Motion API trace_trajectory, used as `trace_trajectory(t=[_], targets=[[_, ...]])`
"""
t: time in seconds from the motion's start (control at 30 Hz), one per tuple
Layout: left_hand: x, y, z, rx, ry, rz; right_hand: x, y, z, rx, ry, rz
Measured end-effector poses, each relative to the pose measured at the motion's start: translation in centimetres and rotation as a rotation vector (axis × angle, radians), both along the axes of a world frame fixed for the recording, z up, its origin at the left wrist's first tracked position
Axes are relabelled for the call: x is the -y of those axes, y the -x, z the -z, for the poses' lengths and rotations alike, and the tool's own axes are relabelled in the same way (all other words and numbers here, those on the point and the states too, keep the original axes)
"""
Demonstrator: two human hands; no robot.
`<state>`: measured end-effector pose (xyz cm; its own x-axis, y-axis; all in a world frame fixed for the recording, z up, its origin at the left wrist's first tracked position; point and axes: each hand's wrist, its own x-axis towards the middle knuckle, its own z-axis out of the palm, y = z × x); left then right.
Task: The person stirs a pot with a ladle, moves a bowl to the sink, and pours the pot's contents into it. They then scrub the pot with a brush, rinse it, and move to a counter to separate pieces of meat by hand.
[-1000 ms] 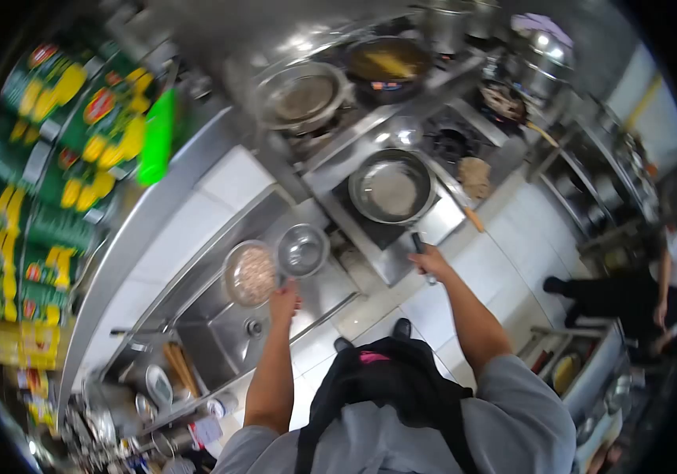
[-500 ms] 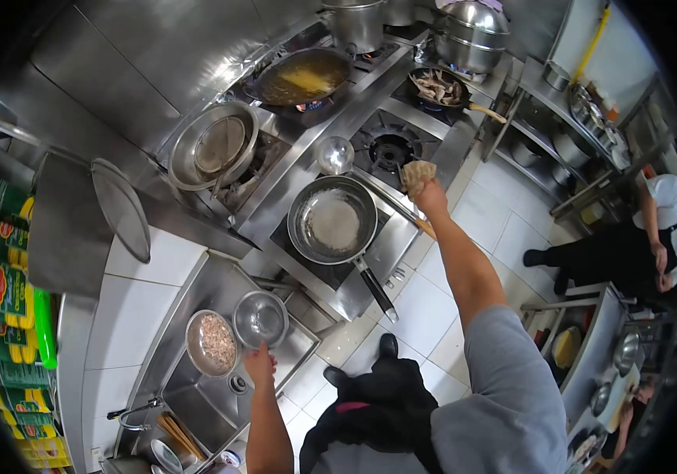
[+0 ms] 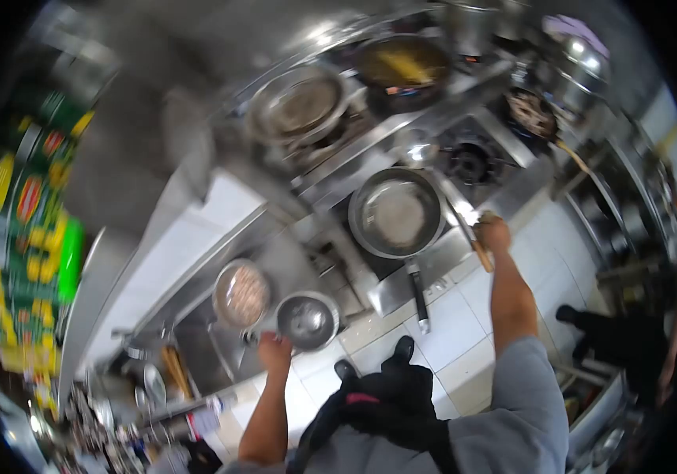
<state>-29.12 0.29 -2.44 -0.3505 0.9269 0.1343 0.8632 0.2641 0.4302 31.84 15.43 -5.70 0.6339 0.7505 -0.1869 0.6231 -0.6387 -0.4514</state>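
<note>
Steel kitchen walls (image 3: 149, 55) back a stove (image 3: 390, 294). One black-handled pan (image 3: 398, 213) sits at two o'clock. At seven, the person's left hand (image 3: 275, 352) grips the first bowl (image 3: 307, 317) by its rim; at eight, the second bowl (image 3: 218, 296) holds pinkish food (image 3: 243, 297). At three, the right hand (image 3: 494, 231) meets one wooden handle (image 3: 481, 256), grip unclear. Green packs (image 3: 40, 246) at nine carry red labels (image 3: 30, 197), too blurred to read.

We stand before a stove (image 3: 392, 292), our left grip (image 3: 275, 353) at a metal bowl (image 3: 305, 320) beside a second bowl (image 3: 233, 319) of pinkish pieces (image 3: 245, 292), our right grip (image 3: 494, 232) beside a wooden handle (image 3: 484, 258) near a black-handled pan (image 3: 360, 221).
</note>
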Motion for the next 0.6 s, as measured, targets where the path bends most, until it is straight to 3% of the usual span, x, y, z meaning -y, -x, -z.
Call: trace_trajectory(t=[0.03, 0.07, 0.1, 0.13, 0.17, 0.23, 0.27, 0.33, 0.4, 0.43, 0.47, 0.5, 0.53, 0.57, 0.6], targets=[[-0.7, -0.8, -2.4, 0.009, 0.186, -0.027, 0.8, -0.6, 2.5, -0.115, -0.181, 0.104], [-0.9, -0.6, -2.8, 0.029, 0.105, 0.04, -0.2, -6.4, 13.7, 0.027, -0.195, 0.022], [-1.0, -0.2, -2.9, 0.046, 0.018, 0.118, 1.4, -4.7, 10.4, -0.463, -0.472, 0.291], [-1.0, -0.3, -3.9, 0.238, 0.128, 0.071, 2.5, -6.5, 13.8, -0.696, -0.712, 0.36], [-0.9, -0.1, -4.8, 0.438, 0.229, 0.037, 5.5, -4.4, 8.3, -0.98, -0.738, 0.383], [-0.1, 2.8, -4.3, 0.488, 0.191, 0.051, 10.5, -1.8, 3.3, -1.262, -0.895, 0.283], [0.3, 4.3, -4.3, 0.531, 0.169, 0.098, 13.2, -0.7, 2.0, -1.35, -0.929, 0.231], [2.2, 6.7, -9.0, 0.791, 0.141, 0.042, 17.5, 2.0, -1.0, -1.425, -0.967, 0.17], [5.1, 11.6, -12.5, 0.84, 0.059, -0.08, 20.9, 5.7, -4.0, -1.587, -0.998, 0.045], [6.6, 15.5, -12.3, 0.845, 0.008, -0.108, 22.2, 6.9, -3.9, -1.636, -0.979, 0.103], [7.9, 17.5, -14.1, 0.87, -0.054, -0.168, 22.9, 9.3, -5.3, -1.709, -0.946, -0.03], [8.9, 19.5, -15.3, 0.845, -0.121, -0.223, 23.3, 12.6, -7.1, -1.778, -0.907, -0.167], [9.8, 24.8, -12.5, 0.525, -0.06, -0.25, 23.1, 16.2, -8.6, -1.832, -0.846, -0.152], [10.8, 28.2, -11.2, -0.096, -0.15, -0.036, 22.5, 20.2, -10.1, -1.892, -0.769, -0.143], [11.5, 30.2, -9.6, -0.267, -0.012, -0.11, 21.7, 24.2, -11.5, -1.873, -0.675, -0.184]])
